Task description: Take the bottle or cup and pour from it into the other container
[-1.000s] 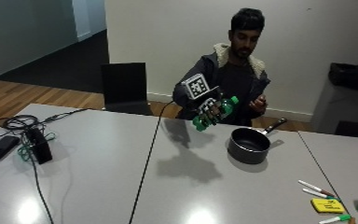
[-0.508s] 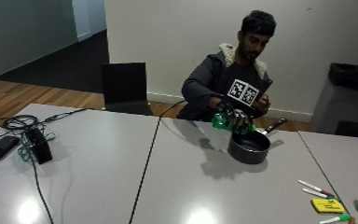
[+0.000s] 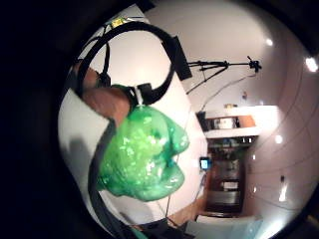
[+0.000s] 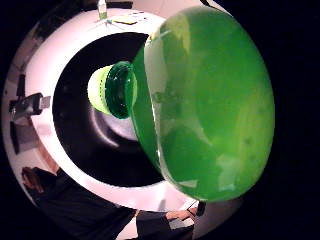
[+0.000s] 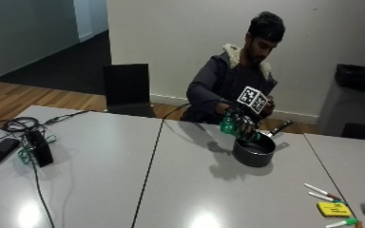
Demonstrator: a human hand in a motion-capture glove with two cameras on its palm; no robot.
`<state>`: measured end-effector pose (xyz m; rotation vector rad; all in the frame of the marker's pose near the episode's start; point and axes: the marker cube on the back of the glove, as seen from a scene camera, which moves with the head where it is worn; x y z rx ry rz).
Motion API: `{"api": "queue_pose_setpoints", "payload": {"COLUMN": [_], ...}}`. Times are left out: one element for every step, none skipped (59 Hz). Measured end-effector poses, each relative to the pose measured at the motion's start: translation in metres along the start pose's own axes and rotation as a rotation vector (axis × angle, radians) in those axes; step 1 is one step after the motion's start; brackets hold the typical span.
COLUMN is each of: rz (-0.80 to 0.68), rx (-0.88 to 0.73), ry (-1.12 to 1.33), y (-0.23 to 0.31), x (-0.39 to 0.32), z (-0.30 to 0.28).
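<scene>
Gripping a green bottle [image 5: 235, 127], the gloved right hand [image 5: 244, 121] hangs over the grey table [image 5: 170, 190], just above the near rim of a dark pan [image 5: 254, 151]. Fingers are curled round the bottle's body. Bottle is tilted, neck end low and pointing down toward the pan's inside. Pan sits on the table, its handle [image 5: 281, 128] angled up and away toward the person.

Thumb side palm view: bottle [image 4: 207, 105] fills most of the frame, so its wall lies close against the palm. Its neck with a darker green ring [image 4: 117, 90] and open mouth sit directly over the pan's dark interior [image 4: 85, 150]. Cannot tell whether anything is coming out of the mouth.

Little finger side palm view: bottle's ridged green plastic [image 3: 144, 154] lies just beside a bare fingertip [image 3: 107, 102], which touches it where the black strap crosses.

Elsewhere on the table: markers [image 5: 321, 192] and a yellow pad [image 5: 333, 209] near the right edge, a small black box [image 5: 38, 148] with cables [image 5: 18, 124] at the left. A black chair [image 5: 128, 90] stands behind the table.
</scene>
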<state>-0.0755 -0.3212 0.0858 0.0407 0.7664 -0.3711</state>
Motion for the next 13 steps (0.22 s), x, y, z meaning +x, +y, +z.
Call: {"api": "queue_pose_setpoints", "payload": {"rz": [0.003,0.005,0.007,0.008,0.009,0.011,0.015,0.020,0.026,0.031,0.036,0.039,0.040], "rx": [0.002,0.002,0.002,0.002,0.003,0.003,0.003,0.002,0.002,0.002,0.004,0.006,0.008], "ry": [-0.004,-0.011,-0.021,-0.032,-0.045,-0.060,-0.080,-0.102,-0.128,-0.155,-0.181,-0.201,-0.213], "y": [0.000,0.000,0.000,0.000,0.000,0.001,0.002,0.003,0.005,0.006,0.006,0.007,0.007], "x": [0.002,0.004,0.006,0.008,0.011,0.013,0.014,0.014,0.015,0.015,0.015,0.016,0.016], "z": [0.000,0.000,0.000,0.000,0.000,-0.001,-0.001,-0.002,-0.002,-0.003,-0.004,-0.005,-0.005]}}
